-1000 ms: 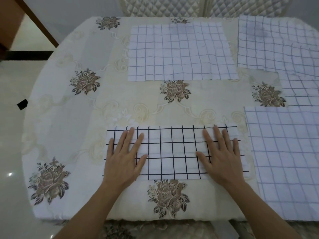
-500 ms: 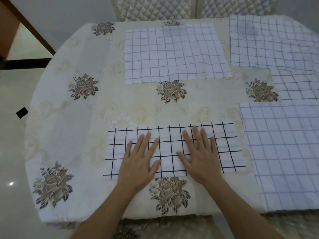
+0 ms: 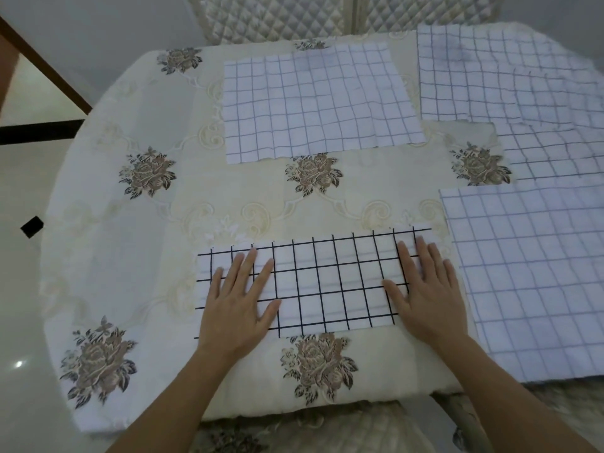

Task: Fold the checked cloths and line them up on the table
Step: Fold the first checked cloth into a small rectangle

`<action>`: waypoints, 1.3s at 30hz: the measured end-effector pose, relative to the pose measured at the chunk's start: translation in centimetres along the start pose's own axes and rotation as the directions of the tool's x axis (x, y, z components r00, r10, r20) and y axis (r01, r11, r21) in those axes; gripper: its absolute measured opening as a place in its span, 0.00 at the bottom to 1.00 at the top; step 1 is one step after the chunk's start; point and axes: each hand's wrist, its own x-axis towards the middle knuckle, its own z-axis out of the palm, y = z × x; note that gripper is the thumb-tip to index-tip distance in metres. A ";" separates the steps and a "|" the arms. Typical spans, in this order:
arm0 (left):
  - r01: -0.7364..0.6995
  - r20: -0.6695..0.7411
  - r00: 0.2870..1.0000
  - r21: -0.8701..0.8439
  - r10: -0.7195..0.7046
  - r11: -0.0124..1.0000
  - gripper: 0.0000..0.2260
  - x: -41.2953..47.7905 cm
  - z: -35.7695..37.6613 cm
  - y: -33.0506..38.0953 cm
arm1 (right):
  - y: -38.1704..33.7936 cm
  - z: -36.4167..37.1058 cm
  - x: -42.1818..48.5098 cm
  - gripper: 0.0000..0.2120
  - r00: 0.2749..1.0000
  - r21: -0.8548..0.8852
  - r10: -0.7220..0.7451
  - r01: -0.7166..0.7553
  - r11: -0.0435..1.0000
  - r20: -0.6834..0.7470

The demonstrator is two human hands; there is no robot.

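A white cloth with bold black checks (image 3: pixel 330 282) lies folded into a long strip near the table's front edge. My left hand (image 3: pixel 240 304) lies flat on its left end, fingers spread. On the strip's right end my right hand (image 3: pixel 425 294) presses flat as well. A thin-lined checked cloth (image 3: pixel 320 99) lies spread at the back centre. Another thin-lined cloth (image 3: pixel 536 276) lies spread at the right front. More checked cloths (image 3: pixel 510 80) overlap at the back right.
The round table (image 3: pixel 137 263) wears a cream cloth with brown rose motifs. A quilted chair back (image 3: pixel 271 18) stands behind the table. Another chair seat shows just below the front edge. The floor lies to the left.
Both hands slid apart from the middle of the strip out to its two ends, staying flat on it. The cloth itself has kept its place.
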 end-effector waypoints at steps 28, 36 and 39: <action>-0.951 0.205 0.236 -0.151 0.950 0.268 0.28 23.0 -4.3 24.2 | 4.1 -2.5 -1.8 0.15 0.903 0.237 0.345 -0.287 0.928 -0.257; -0.973 0.242 0.156 -0.127 0.958 0.191 0.26 24.2 -5.1 25.4 | 3.5 -2.8 -0.9 0.18 0.893 0.319 0.425 -0.364 0.875 -0.147; -0.967 0.279 0.178 -0.129 0.944 0.220 0.25 24.2 -5.1 25.5 | 3.4 -3.1 -0.4 0.16 0.898 0.379 0.434 -0.375 0.846 -0.080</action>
